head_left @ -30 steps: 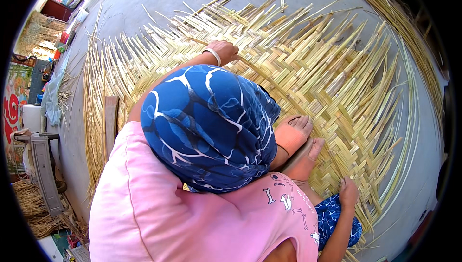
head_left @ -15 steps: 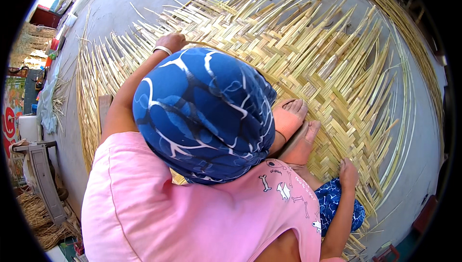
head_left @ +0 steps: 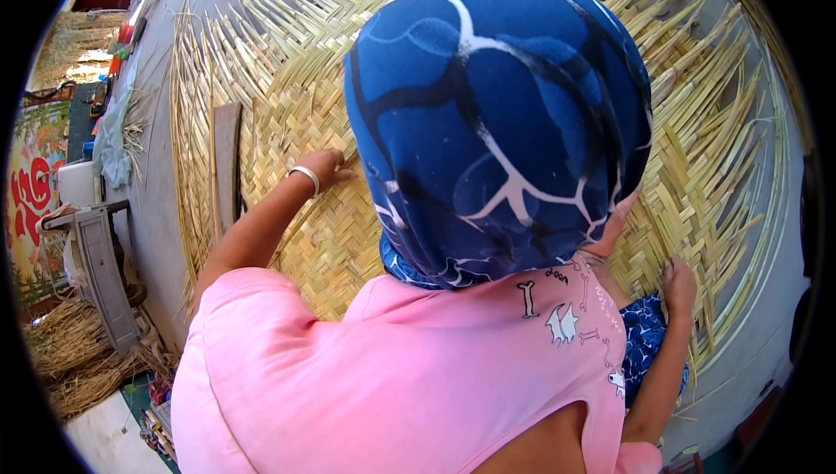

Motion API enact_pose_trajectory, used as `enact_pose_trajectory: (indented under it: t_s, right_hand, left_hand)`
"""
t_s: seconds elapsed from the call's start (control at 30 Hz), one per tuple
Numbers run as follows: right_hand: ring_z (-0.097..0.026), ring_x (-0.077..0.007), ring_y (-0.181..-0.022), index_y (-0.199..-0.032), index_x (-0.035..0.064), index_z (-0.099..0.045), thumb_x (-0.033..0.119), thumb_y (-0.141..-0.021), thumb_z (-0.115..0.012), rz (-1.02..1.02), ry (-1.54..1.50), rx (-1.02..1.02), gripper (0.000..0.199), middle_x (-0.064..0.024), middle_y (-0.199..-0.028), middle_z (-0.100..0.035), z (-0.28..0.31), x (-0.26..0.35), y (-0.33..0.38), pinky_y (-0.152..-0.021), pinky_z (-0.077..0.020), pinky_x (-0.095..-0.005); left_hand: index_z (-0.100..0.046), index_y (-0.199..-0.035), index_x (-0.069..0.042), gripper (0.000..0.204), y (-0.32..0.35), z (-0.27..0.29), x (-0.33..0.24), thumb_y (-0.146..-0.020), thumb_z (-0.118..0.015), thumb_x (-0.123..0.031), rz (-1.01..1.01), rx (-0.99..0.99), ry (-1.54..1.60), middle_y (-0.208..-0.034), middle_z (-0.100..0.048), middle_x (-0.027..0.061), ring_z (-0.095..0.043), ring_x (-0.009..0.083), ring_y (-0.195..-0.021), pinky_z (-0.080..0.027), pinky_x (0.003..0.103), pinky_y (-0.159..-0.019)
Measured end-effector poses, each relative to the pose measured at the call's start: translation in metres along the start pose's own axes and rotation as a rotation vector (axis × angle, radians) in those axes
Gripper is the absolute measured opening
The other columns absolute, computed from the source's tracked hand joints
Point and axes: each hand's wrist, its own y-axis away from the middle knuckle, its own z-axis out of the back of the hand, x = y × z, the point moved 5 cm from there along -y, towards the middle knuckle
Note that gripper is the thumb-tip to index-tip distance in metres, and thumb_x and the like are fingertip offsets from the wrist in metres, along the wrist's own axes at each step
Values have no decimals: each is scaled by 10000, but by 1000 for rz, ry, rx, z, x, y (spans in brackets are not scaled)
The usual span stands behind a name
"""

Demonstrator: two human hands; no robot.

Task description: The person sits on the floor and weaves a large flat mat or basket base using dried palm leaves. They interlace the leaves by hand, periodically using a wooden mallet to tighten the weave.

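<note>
Mat [head_left: 326, 221] spanning the frame: the middle is woven, the outer strips [head_left: 261, 64] unwoven. Left hand [head_left: 322, 171] (left of centre) and right hand [head_left: 679, 287] (lower right) are partly curled; whether either grasps cannot be told.

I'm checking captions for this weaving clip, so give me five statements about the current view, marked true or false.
1. A pale bracelet circles the left wrist. True.
2. The head covering is plain red. False: it is blue with white lines.
3. A flat board lies left of the left hand. True.
4. The woven mat has a neatly trimmed edge. False: loose strip ends stick out.
5. The right hand is in view. True.
</note>
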Motion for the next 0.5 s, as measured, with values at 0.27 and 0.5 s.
enact_pose_trajectory:
  t_s: [0.27,0.5]
  right_hand:
    - [-573,-395,-852,-923,52,-585,214,-868,-532,92,18,-5,180,-189,-896,-610,-3,6,-3,-713,-456,-466]
    - [-587,-378,-855,-920,73,-607,221,-833,-553,-22,-84,-74,179,-175,-901,-626,-8,4,17,-728,-463,-483]
  left_hand:
    - [-612,-1001,-89,260,6,-33,33,-812,-595,-266,96,-55,180,-1017,-640,178,-607,355,-931,-482,413,-793]
    - [-610,-1089,-62,261,-67,11,21,-859,-579,-182,169,-76,62,-1046,-637,174,-614,318,-924,-485,387,-810]
